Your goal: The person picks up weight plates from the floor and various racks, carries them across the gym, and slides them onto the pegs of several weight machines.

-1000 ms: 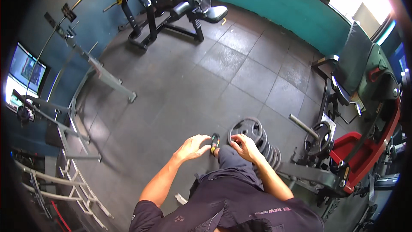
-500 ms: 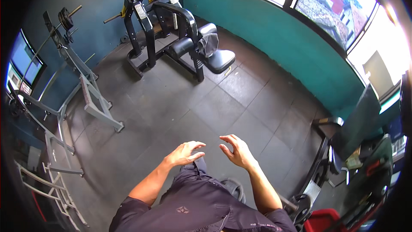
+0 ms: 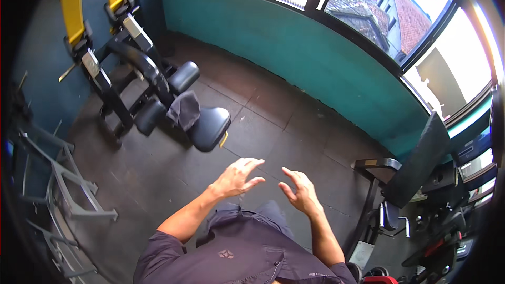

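Note:
In front of my body, above the dark floor, my left hand (image 3: 239, 178) is open, fingers stretched toward the right and thumb apart. Facing it across a small gap is my right hand (image 3: 300, 192), open too, with fingers pointing up and left. Neither hand touches or holds anything. The nearest thing ahead is the black padded seat (image 3: 209, 128) of a gym machine, beyond my left hand. A grey towel (image 3: 184, 110) is draped beside that seat, over the machine's padding.
Yellow arms (image 3: 72, 5) rise from the machine at far left. A grey metal rack (image 3: 79, 189) stands left. Along the back runs a teal wall (image 3: 273, 52) under windows (image 3: 389, 10). At right is a bench with a tall dark backrest (image 3: 418, 160). Dark tiles cover the floor (image 3: 158, 179).
My view has moved forward and turned right, so the padded machine appears nearer and farther left. Both hands stay open and raised, with nothing taken hold of.

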Demonstrator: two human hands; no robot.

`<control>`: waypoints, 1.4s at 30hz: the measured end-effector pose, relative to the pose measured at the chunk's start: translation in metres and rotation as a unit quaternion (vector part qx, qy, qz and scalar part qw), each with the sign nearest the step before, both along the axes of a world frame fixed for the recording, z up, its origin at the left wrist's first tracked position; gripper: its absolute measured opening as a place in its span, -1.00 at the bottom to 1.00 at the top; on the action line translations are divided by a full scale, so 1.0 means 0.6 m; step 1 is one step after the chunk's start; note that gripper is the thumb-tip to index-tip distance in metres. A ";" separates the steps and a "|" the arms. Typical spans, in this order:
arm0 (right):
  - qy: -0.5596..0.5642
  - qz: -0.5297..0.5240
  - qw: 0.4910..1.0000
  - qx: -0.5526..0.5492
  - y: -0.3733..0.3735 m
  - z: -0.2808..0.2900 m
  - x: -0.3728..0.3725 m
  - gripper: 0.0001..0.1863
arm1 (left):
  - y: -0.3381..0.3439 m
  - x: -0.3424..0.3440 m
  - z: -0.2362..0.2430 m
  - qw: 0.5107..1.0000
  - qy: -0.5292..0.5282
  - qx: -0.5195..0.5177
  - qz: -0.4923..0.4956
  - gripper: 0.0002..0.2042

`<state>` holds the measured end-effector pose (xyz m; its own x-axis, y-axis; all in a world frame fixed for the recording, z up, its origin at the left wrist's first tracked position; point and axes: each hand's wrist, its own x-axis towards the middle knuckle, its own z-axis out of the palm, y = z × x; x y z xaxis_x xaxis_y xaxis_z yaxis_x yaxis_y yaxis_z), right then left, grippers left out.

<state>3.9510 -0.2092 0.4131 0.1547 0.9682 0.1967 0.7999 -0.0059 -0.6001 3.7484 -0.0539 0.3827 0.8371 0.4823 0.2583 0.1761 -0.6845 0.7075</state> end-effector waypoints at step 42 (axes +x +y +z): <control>0.021 0.302 0.953 -0.004 2.192 -0.082 0.494 -0.40 | 1.904 0.234 0.049 0.850 -0.104 0.060 0.513 -0.58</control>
